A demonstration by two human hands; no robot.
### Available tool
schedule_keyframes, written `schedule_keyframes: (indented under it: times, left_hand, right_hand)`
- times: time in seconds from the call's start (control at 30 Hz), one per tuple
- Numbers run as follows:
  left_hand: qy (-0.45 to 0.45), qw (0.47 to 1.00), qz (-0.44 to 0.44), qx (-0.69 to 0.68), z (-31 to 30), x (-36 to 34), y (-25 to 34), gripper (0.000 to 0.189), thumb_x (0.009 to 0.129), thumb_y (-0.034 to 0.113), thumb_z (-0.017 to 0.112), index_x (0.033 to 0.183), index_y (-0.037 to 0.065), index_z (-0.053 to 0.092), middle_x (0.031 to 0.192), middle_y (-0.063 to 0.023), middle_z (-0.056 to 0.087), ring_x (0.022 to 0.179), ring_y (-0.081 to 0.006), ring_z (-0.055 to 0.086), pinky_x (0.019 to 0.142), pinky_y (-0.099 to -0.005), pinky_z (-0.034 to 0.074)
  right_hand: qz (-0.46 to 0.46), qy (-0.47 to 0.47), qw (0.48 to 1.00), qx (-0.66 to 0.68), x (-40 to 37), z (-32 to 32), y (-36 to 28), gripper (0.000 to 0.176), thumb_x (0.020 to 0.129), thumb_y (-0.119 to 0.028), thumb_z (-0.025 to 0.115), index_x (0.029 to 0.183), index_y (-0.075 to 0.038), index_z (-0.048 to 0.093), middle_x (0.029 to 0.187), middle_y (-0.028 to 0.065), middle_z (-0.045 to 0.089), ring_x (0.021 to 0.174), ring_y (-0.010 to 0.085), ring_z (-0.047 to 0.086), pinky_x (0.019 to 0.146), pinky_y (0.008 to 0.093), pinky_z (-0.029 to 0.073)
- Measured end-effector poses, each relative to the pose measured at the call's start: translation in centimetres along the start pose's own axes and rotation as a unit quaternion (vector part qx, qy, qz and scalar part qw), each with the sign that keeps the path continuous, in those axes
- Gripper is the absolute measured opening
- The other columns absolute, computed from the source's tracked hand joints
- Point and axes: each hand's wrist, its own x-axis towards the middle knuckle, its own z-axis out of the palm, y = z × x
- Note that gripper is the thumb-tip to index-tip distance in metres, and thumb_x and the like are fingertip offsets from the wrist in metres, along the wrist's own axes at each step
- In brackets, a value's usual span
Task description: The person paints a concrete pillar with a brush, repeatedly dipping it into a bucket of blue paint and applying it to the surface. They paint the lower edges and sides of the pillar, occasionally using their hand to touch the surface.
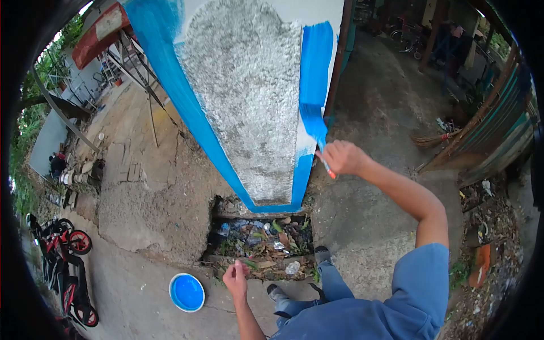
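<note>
My right hand [343,158] is closed around the handle of a paintbrush [327,168]. The brush's blue bristles touch the right-hand border of a pillar [243,102], where wet blue paint [316,68] runs in a band. Lower on that border lies more blue, with a pale, thinly covered patch between. The pillar's middle is rough, grey-white and raised; blue also edges its left side and bottom. Low in front of me, my left hand [235,279] hangs with loosely curled fingers slightly apart and nothing visible in them. Left of it stands a round tub of blue paint [187,292].
An open drain pit [260,235] with leaves and litter lies at the pillar's foot, just ahead of my shoes. Motorcycles [65,260] stand at the left. To the right are a broom [433,139] and a corrugated metal sheet [487,130].
</note>
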Motion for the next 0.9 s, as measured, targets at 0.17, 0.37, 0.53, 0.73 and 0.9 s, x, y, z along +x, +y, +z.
schedule_keyframes:
  times: [0.17,0.37,0.53,0.73,0.9]
  left_hand:
    - [0.007,0.998,-0.038,0.054,1.0,-0.9,-2.0,0.032,0.093,0.022,0.055,0.077,-0.005,0.061,0.068,-0.0075,0.063,0.061,-0.0111,0.059,0.058,-0.0244,0.047]
    - [0.024,0.998,-0.044,0.04,1.1,-2.4,-2.2,0.032,0.093,0.022,0.054,0.075,-0.004,0.061,0.067,-0.0073,0.062,0.06,-0.0115,0.058,0.057,-0.0244,0.046]
    - [0.026,0.997,-0.045,0.048,0.3,-2.2,-2.6,0.034,0.093,0.025,0.055,0.076,-0.004,0.061,0.067,-0.0073,0.062,0.06,-0.012,0.058,0.056,-0.0244,0.046]
    - [0.016,0.999,-0.033,0.015,0.3,-1.2,-0.2,0.035,0.093,0.028,0.055,0.078,-0.003,0.061,0.068,-0.0067,0.062,0.06,-0.0117,0.058,0.056,-0.0242,0.046]
    - [0.001,1.0,-0.01,-0.004,-0.2,-0.2,0.2,0.036,0.094,0.028,0.054,0.078,-0.003,0.062,0.069,-0.0064,0.062,0.06,-0.0111,0.057,0.056,-0.0237,0.045]
  right_hand:
    - [0.005,-0.004,0.997,0.071,-3.9,5.4,-5.6,0.024,0.079,-0.02,0.067,0.063,-0.006,0.056,0.057,0.0013,0.042,0.052,0.0143,0.047,0.043,0.0252,0.037]
    - [-0.011,-0.092,0.986,0.139,-6.6,7.8,-8.6,0.024,0.081,-0.023,0.064,0.066,-0.007,0.055,0.059,0.0019,0.047,0.054,0.0153,0.05,0.045,0.0265,0.039]
    - [-0.047,-0.091,0.986,0.133,-5.5,7.3,-5.0,0.023,0.082,-0.024,0.059,0.067,-0.008,0.055,0.06,0.0024,0.05,0.056,0.0167,0.053,0.046,0.0282,0.039]
    - [-0.071,-0.092,0.992,0.051,0.4,-0.4,4.2,0.01,0.078,-0.021,0.058,0.077,-0.011,0.06,0.068,0.0019,0.053,0.059,0.0163,0.055,0.045,0.028,0.04]
    - [-0.08,-0.03,0.996,-0.028,5.0,-7.4,9.8,0.018,0.08,-0.02,0.061,0.067,-0.01,0.054,0.061,0.0015,0.049,0.058,0.0144,0.054,0.043,0.0266,0.039]
